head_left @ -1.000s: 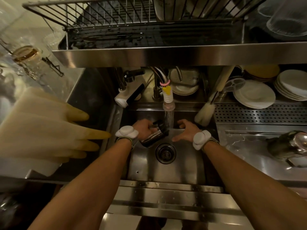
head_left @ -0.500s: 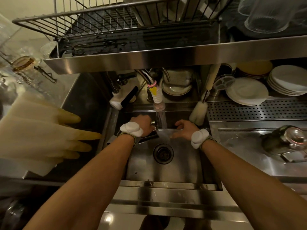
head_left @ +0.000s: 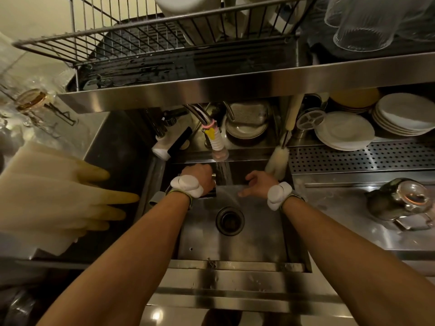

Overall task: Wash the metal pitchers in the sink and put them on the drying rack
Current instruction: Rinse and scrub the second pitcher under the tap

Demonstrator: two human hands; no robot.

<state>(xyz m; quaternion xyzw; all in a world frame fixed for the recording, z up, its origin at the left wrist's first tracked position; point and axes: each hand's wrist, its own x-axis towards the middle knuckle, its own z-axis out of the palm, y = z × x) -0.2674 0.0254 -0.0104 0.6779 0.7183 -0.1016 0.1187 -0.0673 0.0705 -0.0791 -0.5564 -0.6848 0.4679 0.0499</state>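
Left hand (head_left: 200, 175) clamped on pitcher (head_left: 213, 187), mostly hidden beneath our fist, just left of stream (head_left: 224, 173). Right hand (head_left: 257, 184) open, empty, opposite side. Rack (head_left: 131, 43) directly overhead.

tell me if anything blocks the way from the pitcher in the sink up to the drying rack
Yes: the steel shelf edge overhangs the sink, so the pitcher in the left hand must come forward around it to reach the drying rack.
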